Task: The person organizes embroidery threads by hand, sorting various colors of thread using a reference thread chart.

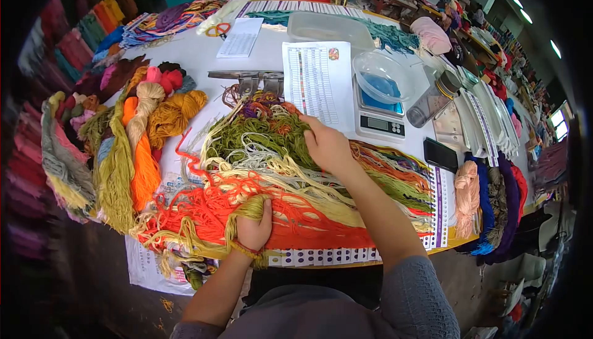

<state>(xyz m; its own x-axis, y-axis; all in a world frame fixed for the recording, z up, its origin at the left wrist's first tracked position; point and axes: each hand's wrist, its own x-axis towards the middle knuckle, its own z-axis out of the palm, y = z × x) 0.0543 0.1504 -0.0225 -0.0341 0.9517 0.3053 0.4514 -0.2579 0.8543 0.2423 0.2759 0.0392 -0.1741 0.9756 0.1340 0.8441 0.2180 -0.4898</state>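
Observation:
My left hand (254, 225) is closed around a hank of olive-yellow thread (252, 208), low over the near part of the table. Beneath it spreads a tangle of red-orange thread (204, 206) mixed with cream strands. Farther forward, my right hand (328, 146) reaches to a heap of green thread (259, 132), its fingertips at the heap's right edge beside a printed chart sheet (317, 83). One finger stretches forward, apart from the others. Long multicoloured threads (395, 181) run rightward under my right forearm to a white card strip with holes (438, 206).
A digital scale (380, 124) carries a clear plastic bowl (377, 76). Near it are a clear jar (429, 101) and a black phone (440, 155). Coloured hanks (145, 147) crowd the left; orange-handled scissors (218, 29) lie farther back. Two people stand across the table.

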